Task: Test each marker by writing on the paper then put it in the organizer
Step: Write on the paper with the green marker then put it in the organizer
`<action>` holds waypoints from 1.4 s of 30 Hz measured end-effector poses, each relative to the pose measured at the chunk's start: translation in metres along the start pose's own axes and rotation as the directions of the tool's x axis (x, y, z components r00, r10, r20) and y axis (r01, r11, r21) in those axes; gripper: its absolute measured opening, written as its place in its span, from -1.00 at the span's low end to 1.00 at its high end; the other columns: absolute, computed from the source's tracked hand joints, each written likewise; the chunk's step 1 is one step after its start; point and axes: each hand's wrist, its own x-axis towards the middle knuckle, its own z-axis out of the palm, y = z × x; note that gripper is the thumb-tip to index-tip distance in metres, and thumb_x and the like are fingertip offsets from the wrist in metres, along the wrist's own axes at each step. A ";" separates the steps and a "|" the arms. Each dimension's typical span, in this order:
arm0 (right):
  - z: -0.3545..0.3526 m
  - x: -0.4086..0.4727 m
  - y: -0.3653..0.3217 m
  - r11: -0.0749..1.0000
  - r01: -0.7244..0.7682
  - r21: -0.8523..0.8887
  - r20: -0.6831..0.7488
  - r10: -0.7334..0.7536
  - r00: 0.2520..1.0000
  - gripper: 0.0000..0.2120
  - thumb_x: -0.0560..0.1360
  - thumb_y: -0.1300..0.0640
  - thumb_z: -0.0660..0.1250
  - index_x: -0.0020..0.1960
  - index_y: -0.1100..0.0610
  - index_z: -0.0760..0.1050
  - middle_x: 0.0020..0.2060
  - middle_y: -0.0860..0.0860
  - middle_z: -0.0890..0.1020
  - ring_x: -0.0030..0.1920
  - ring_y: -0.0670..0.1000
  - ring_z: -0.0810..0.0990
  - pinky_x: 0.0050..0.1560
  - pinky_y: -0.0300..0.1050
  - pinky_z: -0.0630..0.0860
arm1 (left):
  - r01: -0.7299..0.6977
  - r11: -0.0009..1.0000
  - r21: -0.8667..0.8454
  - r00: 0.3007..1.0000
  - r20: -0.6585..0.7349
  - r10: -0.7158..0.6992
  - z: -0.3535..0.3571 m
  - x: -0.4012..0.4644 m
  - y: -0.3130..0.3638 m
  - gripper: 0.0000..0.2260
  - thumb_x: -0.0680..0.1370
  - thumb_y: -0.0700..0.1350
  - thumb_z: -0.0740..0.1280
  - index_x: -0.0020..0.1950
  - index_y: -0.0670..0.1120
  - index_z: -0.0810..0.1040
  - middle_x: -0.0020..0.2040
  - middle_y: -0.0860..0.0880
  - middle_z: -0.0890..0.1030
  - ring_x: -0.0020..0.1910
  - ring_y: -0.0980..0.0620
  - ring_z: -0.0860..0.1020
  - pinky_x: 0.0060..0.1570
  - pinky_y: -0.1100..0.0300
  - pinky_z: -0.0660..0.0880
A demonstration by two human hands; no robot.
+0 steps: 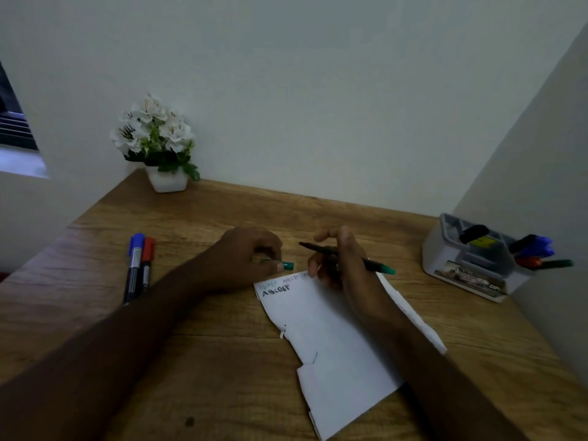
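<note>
With the left hand pinching the cap and the right hand gripping the marker, the tip needed lowering lightly onto the paper.

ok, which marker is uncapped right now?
The green marker in the right hand; the left hand holds its green cap. The blue marker and red marker lie capped on the table.

dim, bluish cast | daylight from window at left | soft blur | wide-angle edge bending
</note>
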 end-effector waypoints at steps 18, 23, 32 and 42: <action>0.013 -0.001 0.008 0.959 0.087 -0.271 -0.040 -0.101 0.994 -0.64 0.34 0.33 0.37 -0.50 -0.03 0.41 -0.51 -0.15 0.49 -0.43 -0.17 0.44 -0.43 -0.31 0.33 | 0.163 0.986 -0.042 0.981 0.115 -0.158 -0.003 0.001 0.003 -0.52 0.31 0.14 0.55 0.20 0.14 0.57 0.38 0.19 0.44 0.35 0.15 0.37 0.31 0.18 0.33; 0.013 -0.001 0.009 0.957 0.085 -0.278 -0.039 -0.100 0.994 -0.63 0.37 0.42 0.36 -0.48 0.06 0.40 -0.53 -0.15 0.48 -0.45 -0.19 0.43 -0.42 -0.38 0.30 | 0.169 0.984 -0.062 0.979 0.127 -0.161 -0.005 -0.001 0.005 -0.52 0.32 0.13 0.55 0.21 0.13 0.57 0.39 0.17 0.44 0.37 0.12 0.38 0.39 0.03 0.33; 0.016 -0.001 0.008 0.953 0.114 -0.282 -0.027 -0.127 0.992 -0.73 0.32 0.25 0.33 -0.47 0.03 0.36 -0.55 -0.16 0.46 -0.47 -0.19 0.40 -0.43 -0.37 0.28 | 0.175 0.983 -0.053 0.977 0.130 -0.167 -0.005 -0.001 0.006 -0.52 0.31 0.13 0.55 0.21 0.13 0.57 0.40 0.17 0.44 0.36 0.12 0.39 0.37 0.05 0.35; 0.015 0.002 0.012 0.944 0.100 -0.314 -0.040 -0.118 0.992 -0.65 0.36 0.34 0.37 -0.47 0.07 0.33 -0.55 -0.13 0.41 -0.47 -0.16 0.37 -0.45 -0.33 0.26 | 0.188 0.981 -0.041 0.975 0.130 -0.181 -0.004 -0.001 0.006 -0.52 0.31 0.14 0.55 0.20 0.15 0.57 0.40 0.19 0.43 0.37 0.12 0.37 0.36 0.08 0.34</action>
